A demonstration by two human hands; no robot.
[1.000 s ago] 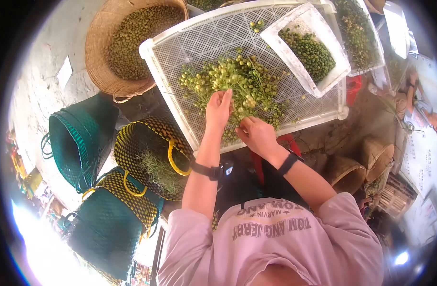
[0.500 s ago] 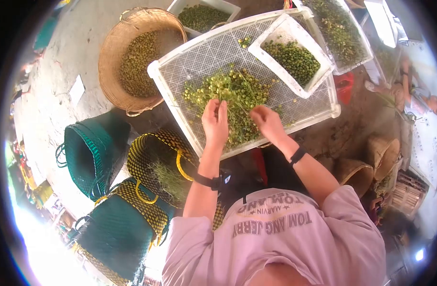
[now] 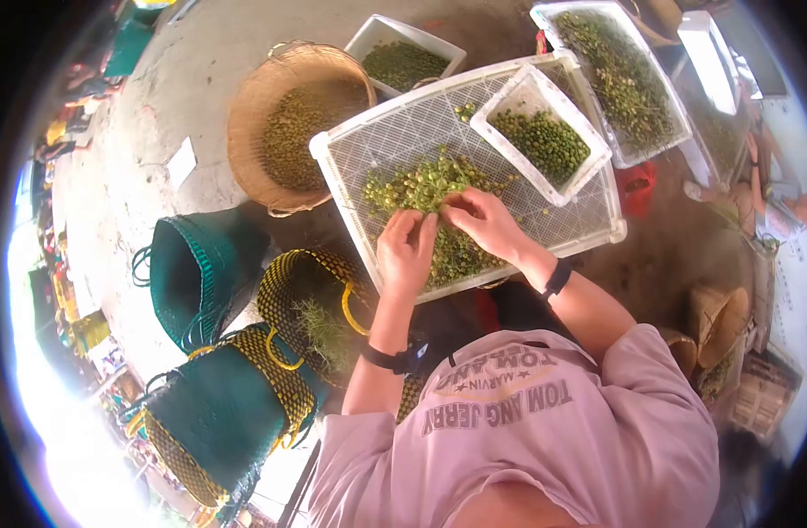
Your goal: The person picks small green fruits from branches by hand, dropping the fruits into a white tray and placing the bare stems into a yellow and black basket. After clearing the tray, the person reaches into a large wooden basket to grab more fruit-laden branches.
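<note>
A heap of small round green fruits on thin stems [image 3: 469, 260] lies on a white mesh tray [image 3: 350, 176]. Over the heap, my left hand [image 3: 407, 251] is closed in a pinch on a green sprig [image 3: 438, 187] of these fruits. My right hand [image 3: 487, 224] pinches the same sprig from the other side, its fingertips close to those of the left. The exact grip points are partly hidden by the fingers. On the tray's right part stands a white foam box [image 3: 601, 157] with loose green fruits [image 3: 549, 141] inside.
A wicker basket [image 3: 245, 132] of fruits stands left of the tray, a white box [image 3: 456, 63] behind. Another white box [image 3: 682, 123] with stemmed fruits is at right. Green woven baskets [image 3: 232, 387] and a yellow-black basket [image 3: 276, 286] stand at lower left. Another person [image 3: 777, 207] sits far right.
My hands have come together, the right one moving left to the sprig. The sprig is now pinched between both hands. The whole view has shifted slightly.
</note>
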